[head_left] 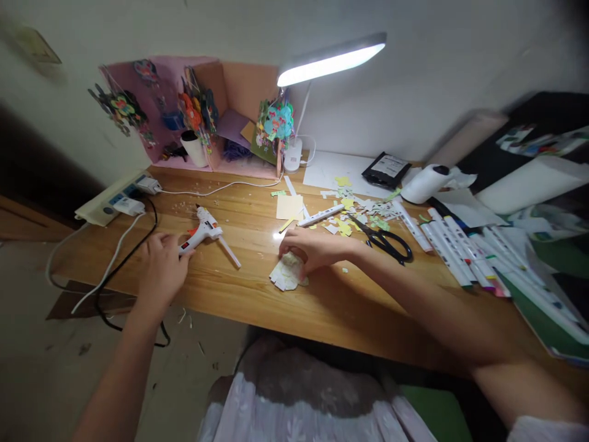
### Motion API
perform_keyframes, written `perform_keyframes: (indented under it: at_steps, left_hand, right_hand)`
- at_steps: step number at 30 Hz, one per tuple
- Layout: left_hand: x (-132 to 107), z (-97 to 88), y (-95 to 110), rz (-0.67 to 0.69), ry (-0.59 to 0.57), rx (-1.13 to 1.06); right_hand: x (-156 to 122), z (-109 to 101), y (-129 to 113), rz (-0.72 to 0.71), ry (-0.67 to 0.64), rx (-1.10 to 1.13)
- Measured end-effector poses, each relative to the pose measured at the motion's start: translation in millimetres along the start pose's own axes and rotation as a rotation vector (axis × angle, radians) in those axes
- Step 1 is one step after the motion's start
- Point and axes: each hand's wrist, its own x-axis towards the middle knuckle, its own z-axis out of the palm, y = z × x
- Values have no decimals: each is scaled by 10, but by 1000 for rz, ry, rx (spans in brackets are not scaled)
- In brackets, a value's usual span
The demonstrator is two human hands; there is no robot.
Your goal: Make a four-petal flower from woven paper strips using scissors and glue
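My left hand [166, 261] is closed round the handle end of a white hot glue gun [205, 223], which lies on the wooden table. Its nozzle points toward the back, and a clear glue stick [229, 252] sticks out on its right. Over a pale, layered paper piece [285, 276] with notched edges, my right hand [307, 247] has its fingers curled onto the top. The hand hides part of that piece. Just behind lie a white marker [321, 215] and a pale yellow paper square [289, 207]. Black-handled scissors [389, 244] rest to the right among paper scraps [363, 212].
A power strip [103, 199] with cords sits at the left edge. Behind stand a pink box shelf [248, 80] with hanging paper ornaments and a lit desk lamp [331, 64]. Several markers [453, 252] and a white roll [424, 184] lie on the right.
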Motion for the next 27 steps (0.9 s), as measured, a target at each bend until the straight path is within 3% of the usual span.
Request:
perform_keyframes:
  at_steps: [4,8,11,13,15,18,23,27]
  left_hand:
    - [-120,-158,369,83,107,-95]
    - [-197,-252,808,210,33,-322]
    - [-159,-281,1047,185,-65,-519]
    - [-76,-279,1191,115,-145,-688]
    - [49,-241,1362,78,-227,-865]
    - [275,-96,1693,131,-401,-1044]
    - [508,241,2249,226,-607,-1101]
    - [496,378,2438,282,-733,-1132]
  right_hand:
    - [28,-5,3,-23,-65,-17]
    - [53,-59,-22,54,2,269]
    - [-52,-115,4,148,96,536]
    - [-193,-143,46,184,198,615]
    - [-369,-143,92,249,381,712]
    - [-637,-71,143,374,693,844]
    - [-957,180,178,488,982,931]
    - [-1090,298,178,555,1139,963]
